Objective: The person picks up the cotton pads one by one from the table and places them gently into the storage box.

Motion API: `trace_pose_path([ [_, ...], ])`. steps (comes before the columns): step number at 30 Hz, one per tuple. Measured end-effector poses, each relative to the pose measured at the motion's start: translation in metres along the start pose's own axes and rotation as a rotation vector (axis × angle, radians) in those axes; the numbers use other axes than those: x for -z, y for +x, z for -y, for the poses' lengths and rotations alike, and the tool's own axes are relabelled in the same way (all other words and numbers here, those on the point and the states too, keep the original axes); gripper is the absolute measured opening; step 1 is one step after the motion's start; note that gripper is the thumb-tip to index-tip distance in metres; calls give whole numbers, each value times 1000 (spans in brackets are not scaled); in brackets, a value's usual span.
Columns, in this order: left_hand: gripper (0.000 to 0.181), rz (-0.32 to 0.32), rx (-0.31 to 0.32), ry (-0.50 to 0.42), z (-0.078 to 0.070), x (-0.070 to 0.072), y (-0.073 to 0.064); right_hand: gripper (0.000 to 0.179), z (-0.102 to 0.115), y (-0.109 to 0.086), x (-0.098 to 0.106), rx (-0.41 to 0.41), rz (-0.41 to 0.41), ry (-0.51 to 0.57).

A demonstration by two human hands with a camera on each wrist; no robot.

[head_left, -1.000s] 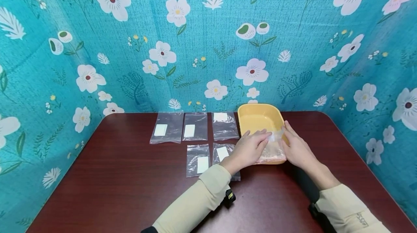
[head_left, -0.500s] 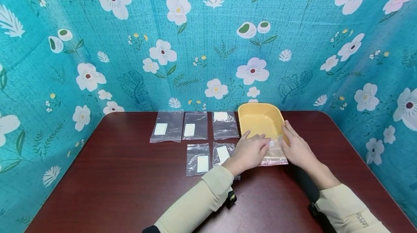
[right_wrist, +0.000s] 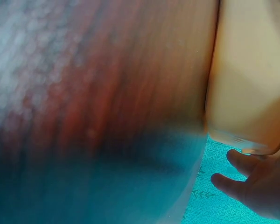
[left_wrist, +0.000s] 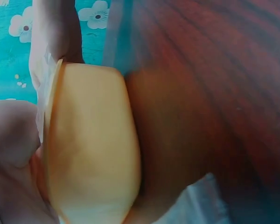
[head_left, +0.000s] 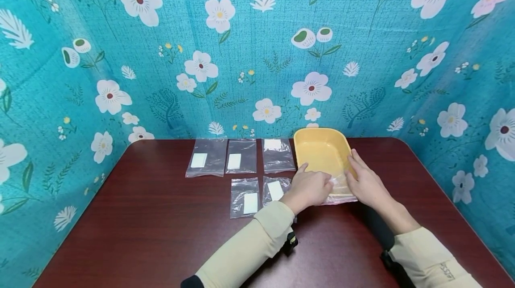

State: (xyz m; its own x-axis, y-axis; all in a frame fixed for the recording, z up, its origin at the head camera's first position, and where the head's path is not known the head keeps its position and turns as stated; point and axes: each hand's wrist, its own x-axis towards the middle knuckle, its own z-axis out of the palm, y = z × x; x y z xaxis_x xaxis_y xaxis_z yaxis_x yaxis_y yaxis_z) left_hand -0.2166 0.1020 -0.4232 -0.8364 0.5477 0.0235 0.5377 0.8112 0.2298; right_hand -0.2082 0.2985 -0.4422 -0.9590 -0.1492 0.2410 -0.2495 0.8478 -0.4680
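Note:
A clear plastic zip bag (head_left: pixel 342 185) lies over the near right part of a yellow tray (head_left: pixel 322 132), its pinkish zip edge along the near rim. My left hand (head_left: pixel 310 188) has its fingers curled at the bag's left side and pinches the plastic. At the tray's right side is my right hand (head_left: pixel 368 185), its thumb at the bag and its fingers extended along the outside. The right wrist view shows two of these fingers (right_wrist: pixel 242 162) spread apart beside the tray. In the left wrist view, a curled part of the left hand (left_wrist: pixel 11 135) sits against the rim.
Several clear bags with white labels lie left of the tray, among them a back left bag (head_left: pixel 213 158) and a near bag (head_left: pixel 237 203). One label bag (head_left: pixel 275 189) is partly hidden by the left arm. A floral curtain (head_left: pixel 241 55) stands behind the dark wooden table (head_left: pixel 161 234).
The bag has been drawn lower over the tray's near rim, uncovering more of its inside. The left hand has shifted slightly nearer, its fingers more curled. The right hand has barely moved.

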Motion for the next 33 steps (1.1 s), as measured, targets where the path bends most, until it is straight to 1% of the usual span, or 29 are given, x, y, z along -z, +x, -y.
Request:
trace_pose_path([
  [3,31,47,9,22,-2,4,2,55,1,0,0,-1,1,9],
  [8,33,142,24,48,-3,11,4,54,1,0,0,0,12,10],
  [10,34,167,30,55,-4,13,5,54,0,0,1,4,10,9],
  [14,36,191,36,74,-4,14,9,53,0,0,1,3,6,10],
  [18,35,215,58,84,-4,15,12,54,-1,0,-1,-4,8,12],
  [22,34,236,69,97,-5,16,15,52,0,0,0,16,-6,15],
  [27,30,244,69,113,-6,20,18,50,0,0,2,48,-17,21],
  [33,26,267,98,117,-8,21,23,48,0,0,1,74,-36,13],
])
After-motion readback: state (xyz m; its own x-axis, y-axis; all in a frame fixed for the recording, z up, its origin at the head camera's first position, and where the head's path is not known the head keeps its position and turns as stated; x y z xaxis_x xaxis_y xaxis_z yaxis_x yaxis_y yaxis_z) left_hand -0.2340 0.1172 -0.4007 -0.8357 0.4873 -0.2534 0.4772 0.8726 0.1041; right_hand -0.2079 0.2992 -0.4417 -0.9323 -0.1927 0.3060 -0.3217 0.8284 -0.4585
